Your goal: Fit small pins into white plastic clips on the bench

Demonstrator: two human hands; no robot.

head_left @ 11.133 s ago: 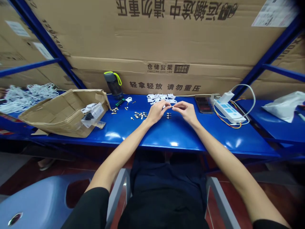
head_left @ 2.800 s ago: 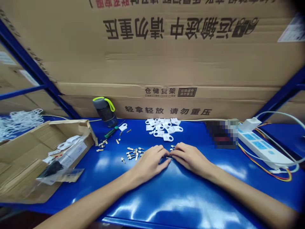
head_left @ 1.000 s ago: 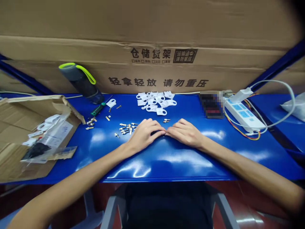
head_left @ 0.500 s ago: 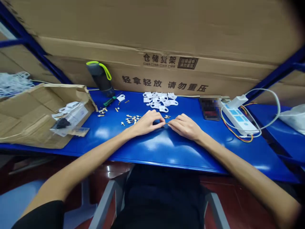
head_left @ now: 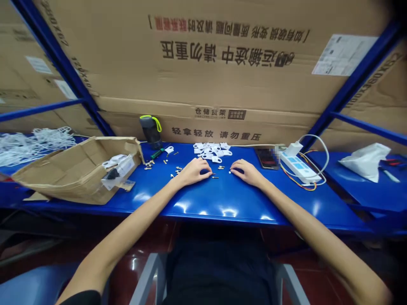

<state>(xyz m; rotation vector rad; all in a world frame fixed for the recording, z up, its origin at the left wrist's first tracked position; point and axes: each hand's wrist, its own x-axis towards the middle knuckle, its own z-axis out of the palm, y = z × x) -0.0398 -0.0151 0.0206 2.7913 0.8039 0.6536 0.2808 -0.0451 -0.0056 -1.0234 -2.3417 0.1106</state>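
Note:
Over the blue table, my left hand (head_left: 195, 173) has thumb and fingers closed around a small, thin brownish piece (head_left: 213, 173), whose kind I cannot make out. A short pin-like part (head_left: 215, 177) lies just below those fingertips. To the right, my right hand (head_left: 247, 172) has its fingertips pinched at a small white round piece (head_left: 229, 172). Between the hands and slightly behind lie a few more pin-like parts (head_left: 221, 168). Farther back is a pile of white plastic pieces with ring-shaped ends (head_left: 211, 150). More small brass-and-white parts (head_left: 177, 171) lie partly hidden behind my left hand.
At left stands an open cardboard box (head_left: 79, 169) with bagged parts. A dark bottle (head_left: 150, 132) and a green-handled screwdriver (head_left: 158, 153) are behind it. On the right are a phone (head_left: 266, 157), a power strip (head_left: 299, 167) with cables, and a white bag (head_left: 365, 161).
My hands have parted from meeting at a small piece; each now pinches separately. A pin-like part now lies between them. The camera view has tilted up.

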